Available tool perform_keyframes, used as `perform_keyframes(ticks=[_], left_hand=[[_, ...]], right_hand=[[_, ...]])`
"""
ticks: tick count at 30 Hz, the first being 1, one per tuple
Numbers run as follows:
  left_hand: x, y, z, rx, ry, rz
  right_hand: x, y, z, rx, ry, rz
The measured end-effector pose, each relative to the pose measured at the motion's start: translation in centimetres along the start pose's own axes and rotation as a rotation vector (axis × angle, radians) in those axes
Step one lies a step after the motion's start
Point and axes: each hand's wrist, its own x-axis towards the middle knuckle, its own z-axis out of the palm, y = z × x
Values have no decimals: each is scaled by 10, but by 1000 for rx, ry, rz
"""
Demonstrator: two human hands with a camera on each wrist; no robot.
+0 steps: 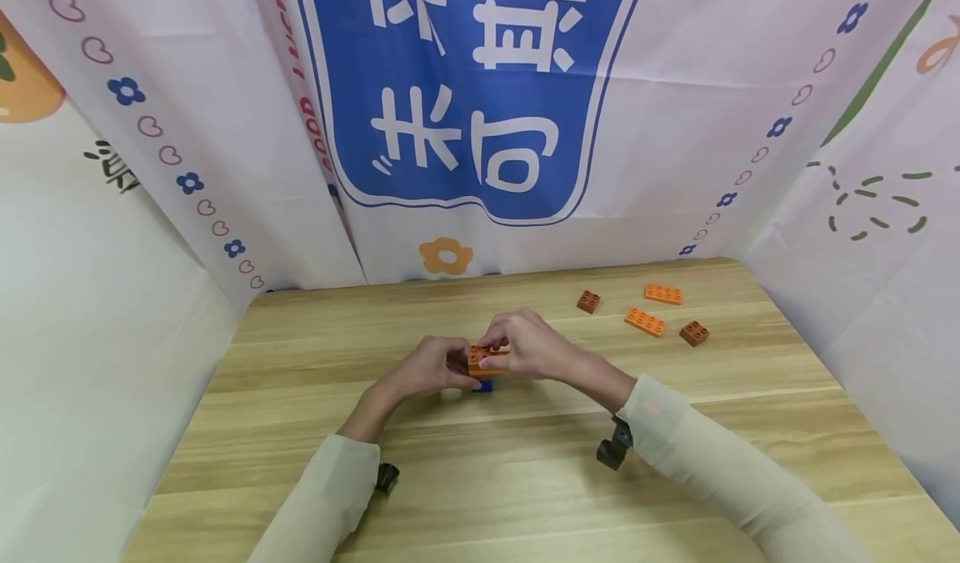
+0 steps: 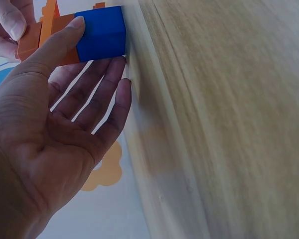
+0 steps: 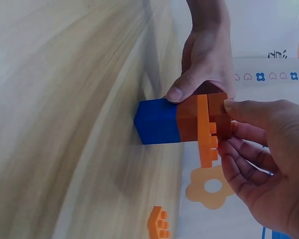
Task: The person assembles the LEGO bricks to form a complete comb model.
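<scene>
A small stack of toy building bricks stands on the wooden table. At its base is a blue block [image 3: 158, 122], with a brown brick [image 3: 187, 119] on it. Above that lies a thin orange brick [image 3: 204, 147], jutting out to one side. On top is a second brown brick [image 3: 218, 105]. My left hand [image 1: 427, 367] holds the lower stack, its thumb at the seam between blue block and lower brown brick; the far fingertips are partly hidden. My right hand [image 1: 531, 346] pinches the upper brown brick between thumb and fingers.
To the right on the table [image 1: 570, 480] lie two loose orange bricks [image 1: 663, 294] and two small brown bricks [image 1: 588, 301]. A printed white and blue cloth [image 1: 660, 129] hangs behind the table's back edge. Dark wrist cameras [image 1: 615, 444] sit below the sleeves.
</scene>
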Motion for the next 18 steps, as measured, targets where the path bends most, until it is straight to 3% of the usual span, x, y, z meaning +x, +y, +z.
perform_keyframes(ticks=[18], left_hand=[[1, 0, 0, 20, 0, -24]], right_hand=[[-7, 15, 5, 99, 84, -9]])
